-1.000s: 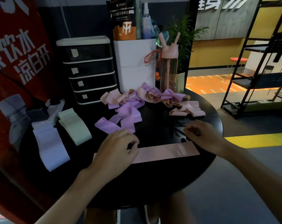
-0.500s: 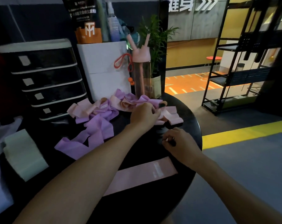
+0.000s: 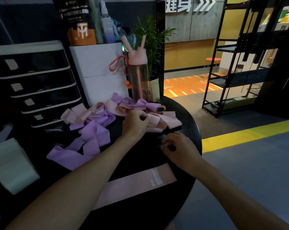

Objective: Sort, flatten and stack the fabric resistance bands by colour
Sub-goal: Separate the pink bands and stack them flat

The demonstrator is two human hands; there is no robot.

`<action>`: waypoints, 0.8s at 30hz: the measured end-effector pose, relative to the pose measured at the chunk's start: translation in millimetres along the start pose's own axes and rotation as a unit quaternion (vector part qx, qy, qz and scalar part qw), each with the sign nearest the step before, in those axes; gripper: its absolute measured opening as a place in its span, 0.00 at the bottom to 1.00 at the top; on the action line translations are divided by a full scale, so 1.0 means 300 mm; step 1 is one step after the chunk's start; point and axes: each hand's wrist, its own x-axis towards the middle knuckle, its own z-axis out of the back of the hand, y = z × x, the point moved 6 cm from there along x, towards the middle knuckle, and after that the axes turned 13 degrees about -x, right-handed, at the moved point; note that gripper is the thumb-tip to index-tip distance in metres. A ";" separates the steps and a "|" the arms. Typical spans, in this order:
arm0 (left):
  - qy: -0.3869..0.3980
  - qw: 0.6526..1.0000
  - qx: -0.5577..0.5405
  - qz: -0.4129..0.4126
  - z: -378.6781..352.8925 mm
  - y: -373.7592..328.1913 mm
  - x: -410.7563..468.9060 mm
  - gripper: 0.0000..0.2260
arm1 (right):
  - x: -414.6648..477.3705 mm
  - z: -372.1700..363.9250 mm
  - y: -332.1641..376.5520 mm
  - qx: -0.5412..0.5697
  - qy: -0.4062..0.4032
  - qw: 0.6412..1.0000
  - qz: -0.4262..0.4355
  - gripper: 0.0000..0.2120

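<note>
- Bands in pink and purple sit in a tangle point(image 3: 107, 112) at the centre of the frame, on the far part of the round black counter point(image 3: 191, 130).
- Your left grip point(image 3: 135, 125) reaches over the counter to the right end of that tangle. Its fingers are curled and pinch a loose pink band point(image 3: 168, 122), which lies crumpled just right of the hand.
- Your right grip point(image 3: 180, 148) sits low over the counter, right of centre, near the left one but apart from it. Its fingers are curled in, and you cannot tell whether they hold anything.
- A flat pink band point(image 3: 137, 183) lies stretched out at lower centre, by the near edge of the counter. Your left forearm crosses over its left end, and its label patch faces up.
- Loose purple bands point(image 3: 90, 140) trail from the tangle toward the lower left.
- Pale green fabric point(image 3: 11, 165), folded and blurred, lies at the left edge of the frame.
- Behind the tangle stand a dark drawer unit point(image 3: 41, 83), a white box point(image 3: 100, 68), a pink bottle point(image 3: 138, 77) and a potted plant point(image 3: 155, 40).
- A black shelf rack point(image 3: 231, 67) stands on the floor at upper right.
</note>
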 end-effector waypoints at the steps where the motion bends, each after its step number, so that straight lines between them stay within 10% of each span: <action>1: 0.004 1.000 -0.014 -0.014 0.029 -0.011 -0.024 0.04 | 0.000 0.003 -0.002 0.006 -0.006 1.000 -0.007 0.03; 15: 0.061 0.979 0.142 -0.131 0.317 -0.042 -0.323 0.04 | -0.025 0.050 0.037 0.023 -0.059 0.998 -0.014 0.15; 24: 0.143 0.983 0.101 -0.051 0.316 -0.027 -0.361 0.06 | 0.082 0.041 0.224 -0.014 0.011 0.996 0.091 0.23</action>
